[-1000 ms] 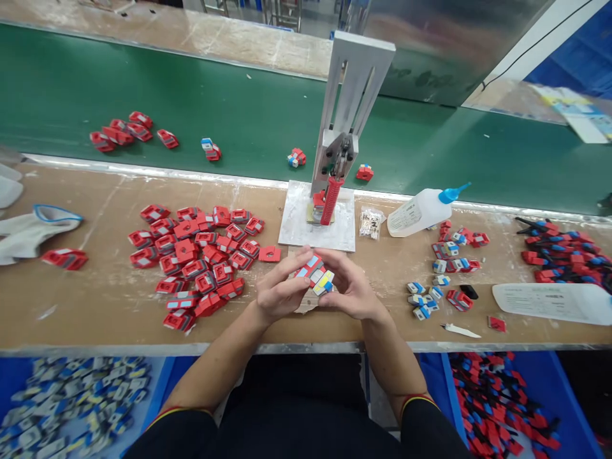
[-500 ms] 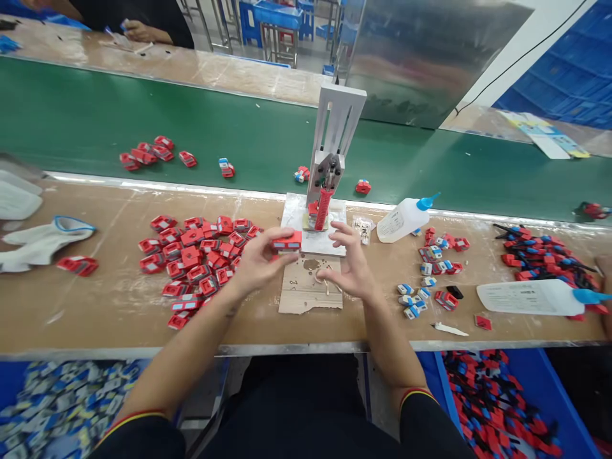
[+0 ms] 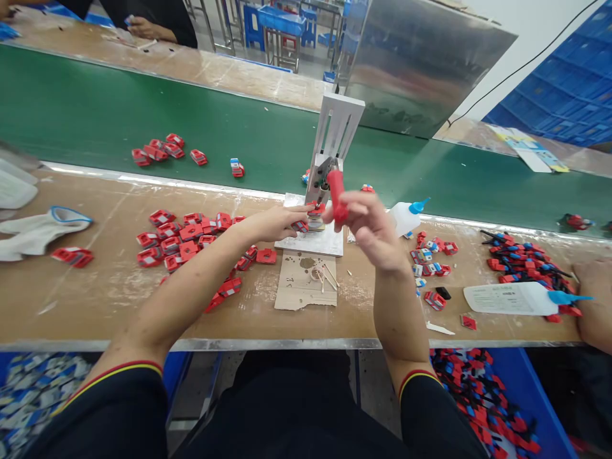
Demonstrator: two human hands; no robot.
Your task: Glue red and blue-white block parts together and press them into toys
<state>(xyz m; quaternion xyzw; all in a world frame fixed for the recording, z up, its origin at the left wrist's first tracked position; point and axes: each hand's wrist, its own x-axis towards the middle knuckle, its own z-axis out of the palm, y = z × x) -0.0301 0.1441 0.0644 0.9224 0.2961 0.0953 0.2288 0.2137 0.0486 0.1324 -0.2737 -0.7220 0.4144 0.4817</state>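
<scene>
My right hand [image 3: 375, 226] has its fingers closed on the end of the red lever handle [image 3: 336, 191] of a small metal hand press [image 3: 329, 137]. The handle points up toward me. My left hand [image 3: 277, 224] reaches over the press base [image 3: 329, 243] from the left. A red toy car body [image 3: 299, 226] sits under its curled fingers, partly hidden. The index fingertip meets a red piece [image 3: 314, 207] under the press head. Left of the press lies a pile of red toy car bodies [image 3: 189, 233], partly covered by my left forearm.
A cardboard scrap [image 3: 301, 293] with cotton swabs lies before the press. To the right are a glue bottle [image 3: 406, 217], another bottle [image 3: 509, 298], a white knife [image 3: 440, 328] and black-and-red parts [image 3: 521, 258]. Behind runs a green conveyor [image 3: 268, 143]. Another person's arm [image 3: 595, 306] is at right.
My left hand has moved forward to the press with the toy car body. My right hand has risen and taken hold of the lever handle, which now tilts up toward me.
</scene>
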